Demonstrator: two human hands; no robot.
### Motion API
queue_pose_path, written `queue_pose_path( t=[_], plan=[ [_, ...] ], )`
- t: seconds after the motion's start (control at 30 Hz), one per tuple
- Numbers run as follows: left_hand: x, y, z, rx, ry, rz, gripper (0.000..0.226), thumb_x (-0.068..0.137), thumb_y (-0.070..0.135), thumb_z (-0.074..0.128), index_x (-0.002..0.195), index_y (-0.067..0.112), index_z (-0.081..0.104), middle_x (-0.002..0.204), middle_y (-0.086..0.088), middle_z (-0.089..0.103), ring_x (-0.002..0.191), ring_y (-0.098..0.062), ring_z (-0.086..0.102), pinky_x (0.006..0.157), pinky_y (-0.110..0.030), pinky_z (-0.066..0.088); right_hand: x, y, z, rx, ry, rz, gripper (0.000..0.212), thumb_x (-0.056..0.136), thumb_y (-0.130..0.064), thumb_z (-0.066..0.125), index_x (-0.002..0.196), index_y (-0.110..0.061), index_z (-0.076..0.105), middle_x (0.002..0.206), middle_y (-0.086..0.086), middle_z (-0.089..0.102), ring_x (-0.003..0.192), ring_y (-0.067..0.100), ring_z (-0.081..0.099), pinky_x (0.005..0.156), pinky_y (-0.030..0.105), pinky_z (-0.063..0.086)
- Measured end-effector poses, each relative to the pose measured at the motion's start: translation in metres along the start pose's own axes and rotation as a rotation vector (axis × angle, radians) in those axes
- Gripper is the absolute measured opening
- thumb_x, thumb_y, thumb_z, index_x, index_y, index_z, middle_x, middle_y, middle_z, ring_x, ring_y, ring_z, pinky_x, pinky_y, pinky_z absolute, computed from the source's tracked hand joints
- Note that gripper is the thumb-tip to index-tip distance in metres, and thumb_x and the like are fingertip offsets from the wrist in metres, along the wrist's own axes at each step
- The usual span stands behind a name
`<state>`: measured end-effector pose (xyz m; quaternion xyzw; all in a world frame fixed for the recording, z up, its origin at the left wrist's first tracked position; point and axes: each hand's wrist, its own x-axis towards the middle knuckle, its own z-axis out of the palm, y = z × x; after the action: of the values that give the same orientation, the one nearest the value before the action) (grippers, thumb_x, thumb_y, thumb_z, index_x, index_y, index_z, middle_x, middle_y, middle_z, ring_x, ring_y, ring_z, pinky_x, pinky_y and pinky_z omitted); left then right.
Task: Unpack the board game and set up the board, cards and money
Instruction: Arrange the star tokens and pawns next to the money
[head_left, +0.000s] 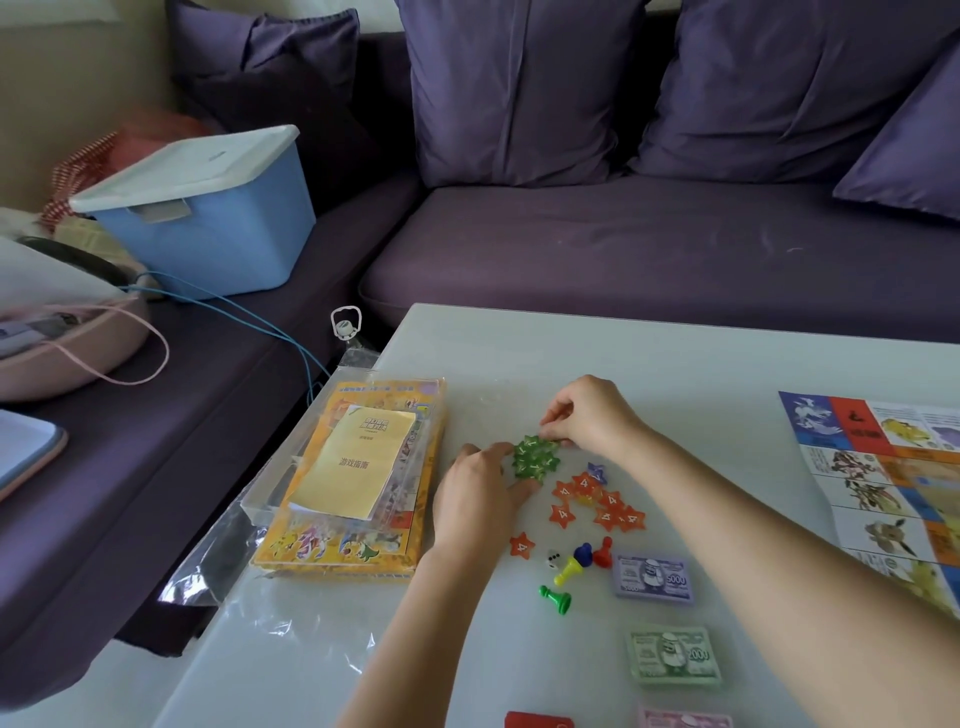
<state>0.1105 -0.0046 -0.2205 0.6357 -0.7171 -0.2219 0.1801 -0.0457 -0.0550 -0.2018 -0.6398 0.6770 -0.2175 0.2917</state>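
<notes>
Well, roughly halfway through the unpack, I'd say.
Colourful printed paper board (883, 493) lies open on the white bench (623, 343), paper money stacks (675, 660) are out. Right hand (592, 415) pinches the green plastic star tokens (535, 457), and left hand (478, 499) rests flat-fingered against that pile. No cards laid out that I can see; the yellow printed game pack (353, 499) sits bagged on the left.
</notes>
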Motion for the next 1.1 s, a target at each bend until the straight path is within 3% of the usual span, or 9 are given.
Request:
queue_pose_path(
  t=[0.23, 0.37, 0.53, 0.6, 0.7, 0.77, 0.83, 0.93, 1.1],
  plan=[
    [0.002, -0.001, -0.001, 0.025, 0.000, -0.006, 0.051, 0.085, 0.040, 0.066, 0.132, 0.024, 0.052, 0.112, -0.003, 0.058, 0.099, -0.021, 0.058, 0.080, -0.031, 0.050, -0.006, -0.017, 0.008, -0.058, -0.131, -0.019, 0.016, 0.089, -0.009, 0.063, 0.101, -0.012, 0.074, 0.094, 0.004, 0.073, 0.078, 0.014, 0.069, 0.081, 0.027, 0.055],
    [0.005, -0.002, -0.002, -0.016, -0.001, -0.041, 0.057, 0.083, 0.035, 0.070, 0.133, 0.016, 0.051, 0.115, -0.005, 0.060, 0.102, -0.022, 0.058, 0.084, -0.032, 0.050, -0.013, -0.019, 0.000, -0.057, -0.161, -0.025, 0.021, 0.088, -0.010, 0.065, 0.108, -0.016, 0.070, 0.100, 0.001, 0.069, 0.080, 0.011, 0.067, 0.080, 0.026, 0.054],
    [0.006, -0.003, -0.004, -0.122, -0.002, -0.095, 0.063, 0.077, 0.033, 0.077, 0.131, 0.009, 0.054, 0.113, -0.007, 0.063, 0.101, -0.021, 0.060, 0.080, -0.026, 0.050, -0.025, -0.025, 0.000, -0.252, -0.277, 0.047, 0.058, 0.083, -0.014, 0.072, 0.136, -0.019, 0.048, 0.129, 0.002, 0.049, 0.105, 0.017, 0.055, 0.079, 0.024, 0.046],
    [0.005, -0.001, -0.005, -0.149, 0.015, -0.110, 0.055, 0.078, 0.027, 0.077, 0.127, 0.009, 0.058, 0.110, -0.007, 0.064, 0.099, -0.020, 0.060, 0.076, -0.025, 0.048, -0.029, -0.031, 0.008, -0.275, -0.264, 0.032, 0.057, 0.087, -0.005, 0.062, 0.140, -0.014, 0.044, 0.138, 0.005, 0.044, 0.115, 0.021, 0.053, 0.083, 0.025, 0.047],
    [0.003, 0.003, -0.006, -0.143, 0.031, -0.092, 0.031, 0.083, 0.007, 0.066, 0.114, 0.004, 0.066, 0.100, -0.010, 0.066, 0.092, -0.025, 0.061, 0.079, -0.033, 0.052, -0.033, -0.038, 0.016, -0.289, -0.255, 0.035, 0.046, 0.088, 0.004, 0.047, 0.133, -0.004, 0.048, 0.134, 0.012, 0.047, 0.114, 0.028, 0.056, 0.089, 0.033, 0.052],
    [0.002, 0.004, -0.006, -0.136, 0.032, -0.081, 0.021, 0.082, 0.001, 0.062, 0.101, 0.005, 0.069, 0.088, -0.009, 0.064, 0.084, -0.025, 0.058, 0.076, -0.037, 0.051, -0.034, -0.041, 0.018, -0.309, -0.263, 0.037, 0.039, 0.087, 0.003, 0.048, 0.125, 0.000, 0.054, 0.127, 0.015, 0.052, 0.112, 0.032, 0.057, 0.092, 0.041, 0.052],
    [0.002, 0.003, -0.005, -0.128, 0.040, -0.069, 0.018, 0.081, -0.001, 0.058, 0.091, 0.009, 0.069, 0.086, -0.010, 0.065, 0.080, -0.024, 0.056, 0.074, -0.037, 0.051, -0.032, -0.042, 0.020, -0.309, -0.260, 0.035, 0.035, 0.087, 0.001, 0.052, 0.121, -0.001, 0.057, 0.123, 0.015, 0.056, 0.109, 0.031, 0.059, 0.089, 0.038, 0.053],
    [0.002, 0.003, -0.004, -0.148, 0.060, -0.056, 0.026, 0.083, -0.002, 0.057, 0.103, 0.007, 0.070, 0.095, -0.012, 0.069, 0.088, -0.025, 0.062, 0.077, -0.035, 0.051, -0.030, -0.042, 0.019, -0.282, -0.256, 0.018, 0.034, 0.090, -0.002, 0.052, 0.122, -0.008, 0.059, 0.123, 0.009, 0.058, 0.107, 0.024, 0.058, 0.075, 0.026, 0.044],
    [0.001, 0.002, -0.006, -0.152, 0.067, -0.069, 0.033, 0.086, 0.005, 0.061, 0.119, 0.007, 0.063, 0.106, -0.009, 0.067, 0.096, -0.021, 0.061, 0.080, -0.027, 0.051, -0.031, -0.036, 0.014, -0.225, -0.235, 0.009, 0.043, 0.089, 0.000, 0.053, 0.128, -0.016, 0.050, 0.132, 0.005, 0.047, 0.111, 0.019, 0.050, 0.076, 0.023, 0.039]
  ],
)
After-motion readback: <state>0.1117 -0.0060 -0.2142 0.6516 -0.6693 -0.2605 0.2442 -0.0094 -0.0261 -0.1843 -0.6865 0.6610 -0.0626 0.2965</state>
